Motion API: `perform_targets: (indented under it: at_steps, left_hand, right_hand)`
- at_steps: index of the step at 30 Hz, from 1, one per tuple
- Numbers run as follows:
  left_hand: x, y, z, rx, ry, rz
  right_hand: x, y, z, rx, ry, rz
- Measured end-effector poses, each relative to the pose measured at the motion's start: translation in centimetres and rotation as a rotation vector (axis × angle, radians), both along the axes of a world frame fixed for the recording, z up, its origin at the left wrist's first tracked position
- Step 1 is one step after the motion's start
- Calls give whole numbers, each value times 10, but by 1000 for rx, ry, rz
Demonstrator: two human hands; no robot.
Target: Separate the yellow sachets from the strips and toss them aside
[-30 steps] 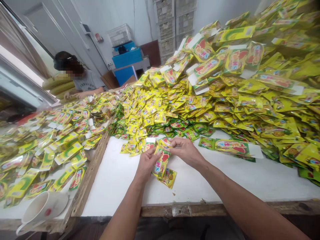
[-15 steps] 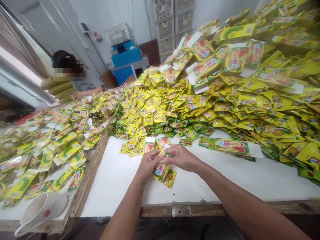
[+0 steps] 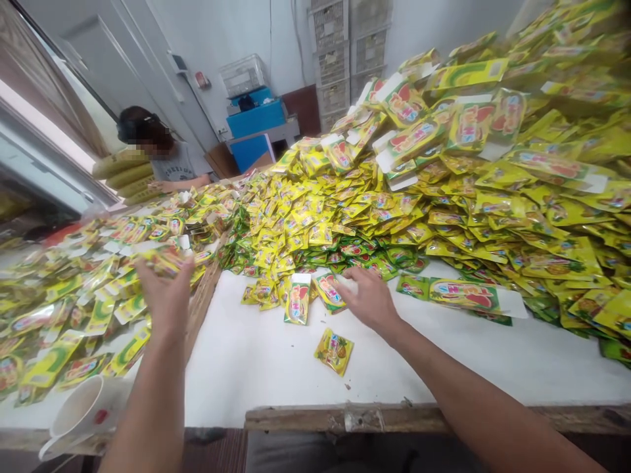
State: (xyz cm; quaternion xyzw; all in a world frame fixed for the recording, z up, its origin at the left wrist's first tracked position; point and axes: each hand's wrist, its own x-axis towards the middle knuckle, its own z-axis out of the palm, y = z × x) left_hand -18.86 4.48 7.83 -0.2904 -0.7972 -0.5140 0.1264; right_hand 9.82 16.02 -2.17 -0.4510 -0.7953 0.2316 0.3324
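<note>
At the left, my left hand (image 3: 165, 292) is smeared by motion above the heap of printed cartons. A blurred yellow-green carton (image 3: 165, 260) is between its thumb and fingers. Over the white tabletop (image 3: 236, 368), my right hand (image 3: 369, 299) has its fingers apart, their tips at the right edge of a small fruit-printed carton (image 3: 328, 292). Just left of that lies another carton (image 3: 298, 302) with a white flap. A yellow pineapple-printed sachet (image 3: 334, 351) lies alone nearer the front edge.
A large pile of yellow and green sachets (image 3: 374, 217) fills the back and right, with cartons on top. A wooden divider (image 3: 204, 305) separates the left heap. A white mug (image 3: 83, 410) stands front left. Another person (image 3: 172, 164) sits at the far left.
My hands have parted. The left has swung left with a carton; the right has come to the small carton on the table. The pineapple sachet now lies uncovered.
</note>
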Motion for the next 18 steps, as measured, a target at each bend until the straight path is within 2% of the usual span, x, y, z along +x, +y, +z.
perform_targets:
  at_steps: [1, 2, 3, 5, 6, 8, 10, 12, 15, 18]
  left_hand:
    - [-1, 1, 5, -8, 80, 125]
    - [4, 3, 4, -87, 101, 180]
    - [17, 6, -2, -213, 77, 165]
    - [53, 14, -27, -517, -40, -74]
    - [72, 19, -43, -615, -42, -176]
    - [103, 29, -74, -702, -15, -297]
    - [116, 35, -92, -690, -64, -339]
    - [110, 34, -97, -639, -187, -341]
    - [83, 15, -93, -447, -386, -364]
    - [61, -11, -93, -241, -581, -435]
  right_hand:
    - [-2, -1, -2, 35, -97, 35]
    - [-5, -3, -3, 47, -194, 72]
    - [-7, -5, -3, 41, -284, 99]
    - [-8, -8, -3, 17, -420, 98]
    - [-8, -10, -2, 19, -465, 78]
    - [-6, -12, -3, 74, -504, 19]
    - [-3, -13, -3, 177, -474, -18]
    - [-2, -14, -3, 276, -388, 33]
    - [-8, -15, 2, 284, -300, 243]
    - [-25, -11, 7, 206, -360, 459]
